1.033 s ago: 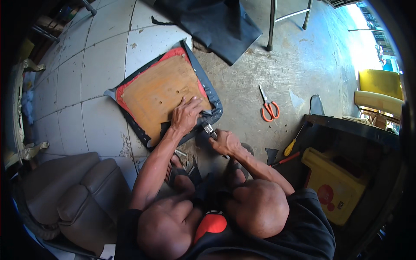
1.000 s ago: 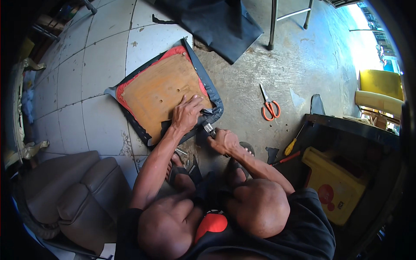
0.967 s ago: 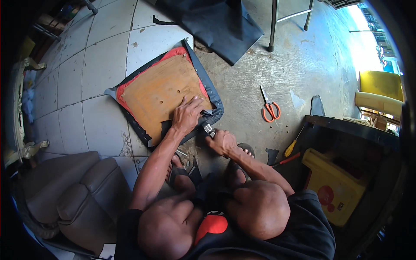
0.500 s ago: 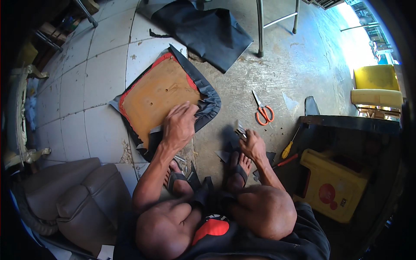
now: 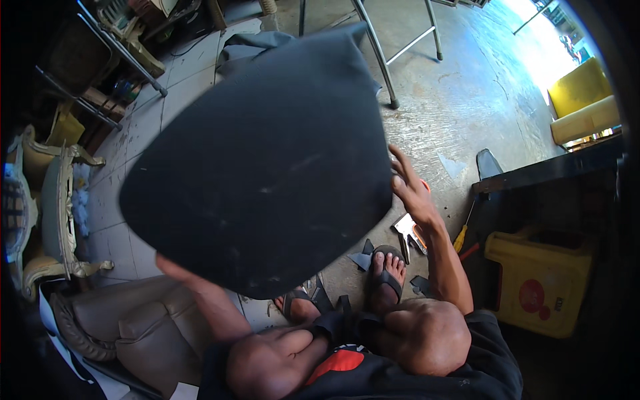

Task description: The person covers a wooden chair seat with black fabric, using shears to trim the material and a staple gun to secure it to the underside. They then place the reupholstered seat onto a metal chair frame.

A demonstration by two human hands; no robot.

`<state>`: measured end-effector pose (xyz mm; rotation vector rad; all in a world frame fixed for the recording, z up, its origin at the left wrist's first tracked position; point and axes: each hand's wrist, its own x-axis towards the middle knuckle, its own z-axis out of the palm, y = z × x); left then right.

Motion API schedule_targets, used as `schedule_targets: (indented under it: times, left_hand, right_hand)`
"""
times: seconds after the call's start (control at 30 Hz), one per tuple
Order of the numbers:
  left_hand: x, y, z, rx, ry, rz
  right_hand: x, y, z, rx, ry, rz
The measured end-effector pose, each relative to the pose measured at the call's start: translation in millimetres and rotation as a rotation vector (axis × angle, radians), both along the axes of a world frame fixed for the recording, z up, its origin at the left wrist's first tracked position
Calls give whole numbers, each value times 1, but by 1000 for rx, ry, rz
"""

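Observation:
A chair seat pad (image 5: 267, 173), its smooth black cover facing me, is raised off the floor between my hands. My left hand (image 5: 175, 268) is at its lower left edge, with the fingers hidden behind it. At the right edge, my right hand (image 5: 415, 197) grips the pad with thumb and fingers. A silver staple gun (image 5: 405, 231) lies on the floor beside my right foot. Behind my right hand, only a bit of orange scissors handle (image 5: 425, 186) shows.
Black cloth (image 5: 250, 45) lies beyond the pad, near a metal-legged stand (image 5: 380, 53). Right are a yellow-handled screwdriver (image 5: 461, 238), a dark bench (image 5: 533, 170) and a yellow crate (image 5: 533, 293). A brown cushioned seat (image 5: 150, 327) is at my left; dark scraps (image 5: 363, 257) lie near my feet.
The seat pad has been lifted from the floor and turned, wooden underside away, black cover toward me. The staple gun has left my right hand for the floor; that hand now holds the pad.

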<state>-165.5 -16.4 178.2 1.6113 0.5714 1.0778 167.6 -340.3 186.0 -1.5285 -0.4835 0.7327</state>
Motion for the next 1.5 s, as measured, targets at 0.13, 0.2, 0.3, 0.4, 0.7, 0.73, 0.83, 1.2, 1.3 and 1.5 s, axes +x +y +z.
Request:
schedule_targets:
  times: [0.13,0.2,0.3,0.4,0.7,0.73,0.83,1.2,1.3,1.5]
  left_hand:
    - [24,-18,-14,-446,-200,-24]
    - [42,-33,-5,-668,-357,55]
    - [57,-46,13,-163,-11,348]
    - [53,-46,23,834,814,488]
    - [146,-24,47,-167,836,-599]
    - [146,-21,49,-504,793,-661]
    - [156,-42,47,-144,828,-758]
    - [150,-97,49,-473,675,-956]
    - [144,-94,51,-690,727,-993]
    - [146,-85,35,-547,704,-1099]
  right_hand:
    - [17,11,1,-254,8,-43]
    - [11,6,-5,-343,-57,-112]
    - [-4,-10,-10,-383,-21,-104]
    - [-22,-13,2,-429,-24,-62]
    - [-39,-13,20,-591,-199,310]
    - [-31,-17,19,-579,-111,349]
    - [-26,-13,30,-515,-220,520]
    - [-31,76,48,-161,-126,194]
    - [-35,79,59,-277,-2,194]
    - [-32,89,66,-248,10,437]
